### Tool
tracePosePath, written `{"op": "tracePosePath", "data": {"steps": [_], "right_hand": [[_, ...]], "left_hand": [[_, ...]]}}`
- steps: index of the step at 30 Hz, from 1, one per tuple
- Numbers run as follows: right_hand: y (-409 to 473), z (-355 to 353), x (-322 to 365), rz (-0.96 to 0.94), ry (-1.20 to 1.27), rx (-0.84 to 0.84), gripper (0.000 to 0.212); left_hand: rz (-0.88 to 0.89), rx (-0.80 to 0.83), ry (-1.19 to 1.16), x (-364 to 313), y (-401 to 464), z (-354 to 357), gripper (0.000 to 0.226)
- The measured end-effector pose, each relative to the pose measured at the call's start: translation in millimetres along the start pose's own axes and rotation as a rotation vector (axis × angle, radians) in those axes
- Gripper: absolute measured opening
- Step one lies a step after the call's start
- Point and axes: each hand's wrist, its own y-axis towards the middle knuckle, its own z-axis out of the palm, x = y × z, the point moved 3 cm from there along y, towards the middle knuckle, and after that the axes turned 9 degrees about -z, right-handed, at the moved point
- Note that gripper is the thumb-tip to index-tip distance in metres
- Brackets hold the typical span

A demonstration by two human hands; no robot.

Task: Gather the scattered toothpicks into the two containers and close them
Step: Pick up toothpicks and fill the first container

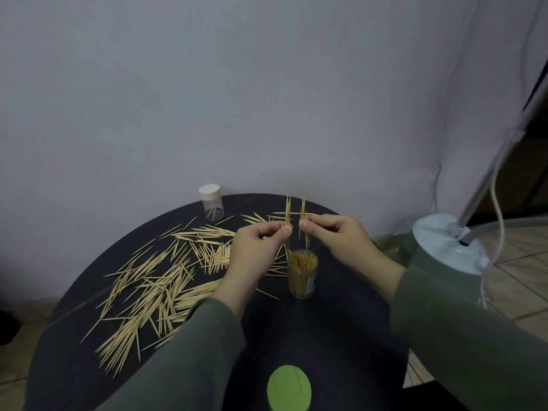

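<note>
Many toothpicks (148,292) lie scattered over the left half of a round black table (326,336). An open clear container (302,272), nearly full of toothpicks, stands upright near the middle. My left hand (258,247) pinches a small upright bundle of toothpicks (287,213) above and just left of that container. My right hand (335,235) pinches a second upright bundle (303,215) right beside the first. A second clear container (211,202) with a white lid stands at the table's far left edge, almost empty.
A green round lid (289,387) lies at the table's near edge. A pale lamp base (444,244) with a slanted pole and cord stands right of the table. A grey wall rises behind.
</note>
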Motion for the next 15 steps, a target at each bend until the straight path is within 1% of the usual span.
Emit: {"op": "tracePosePath", "data": {"steps": [3,6,9,11,15], "right_hand": [[1,-4,-3,-0.004,-0.013,0.006,0.026],[-1,-5,-4,-0.021,-0.081,0.08,0.026],[-3,-4,-1,-0.046,-0.135,0.148,0.021],[-4,-4,1,-0.068,-0.168,0.183,0.012],[-3,-8,3,-0.096,-0.211,0.164,0.007]], "left_hand": [[0.026,0.007,0.008,-4,0,-3,0.018],[0.03,0.021,0.045,-4,-2,-2,0.018],[0.042,0.036,0.085,0,-4,-4,0.015],[0.058,0.048,0.094,3,-5,-6,0.012],[0.072,0.058,0.054,6,-5,-8,0.012]]}}
